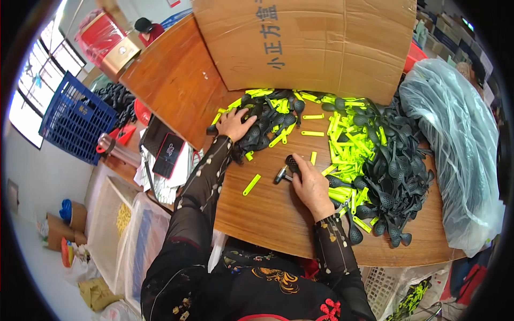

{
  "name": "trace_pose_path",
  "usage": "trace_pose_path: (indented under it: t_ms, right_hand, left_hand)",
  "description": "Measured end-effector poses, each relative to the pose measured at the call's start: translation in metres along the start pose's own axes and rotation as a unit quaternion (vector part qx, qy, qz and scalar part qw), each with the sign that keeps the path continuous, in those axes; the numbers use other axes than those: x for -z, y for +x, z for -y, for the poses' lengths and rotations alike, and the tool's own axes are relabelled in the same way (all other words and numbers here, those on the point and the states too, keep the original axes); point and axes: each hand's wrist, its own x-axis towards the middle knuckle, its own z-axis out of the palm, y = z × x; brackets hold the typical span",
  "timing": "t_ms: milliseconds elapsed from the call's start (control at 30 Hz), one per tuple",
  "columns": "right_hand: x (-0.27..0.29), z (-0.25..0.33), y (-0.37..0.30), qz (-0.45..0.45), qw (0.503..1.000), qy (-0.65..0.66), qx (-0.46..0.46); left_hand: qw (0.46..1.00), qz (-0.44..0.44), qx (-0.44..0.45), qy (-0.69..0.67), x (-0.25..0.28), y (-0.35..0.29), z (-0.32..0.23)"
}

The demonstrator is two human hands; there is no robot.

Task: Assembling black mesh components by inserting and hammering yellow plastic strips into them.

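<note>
Right hand (pixel 311 184) curls on, seemingly gripping, a small hammer (pixel 282 174) — left hand (pixel 235 124) spread over black spoons (pixel 262 125)

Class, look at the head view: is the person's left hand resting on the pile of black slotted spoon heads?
Yes: the left hand lies spread on the black spoon heads, while the right hand holds a small hammer.

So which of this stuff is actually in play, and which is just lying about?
In play: left hand on the black slotted spoons; right hand with a small hammer; yellow-green handles.
Lying about: cardboard box, blue crate, clear plastic bag, phone.
</note>
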Motion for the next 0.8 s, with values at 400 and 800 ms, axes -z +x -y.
trace_pose_path:
  t_ms: [400, 800]
  right_hand:
    - [0.015, -0.007, 0.001, 0.003, 0.999, 0.011, -0.050]
    - [0.017, -0.001, 0.003, 0.010, 0.998, 0.036, -0.055]
  left_hand:
    - [0.870, 0.150, -0.395, -0.253, 0.014, -0.045, -0.107]
    - [0.996, 0.036, -0.061, 0.053, -0.063, 0.109, -0.134]
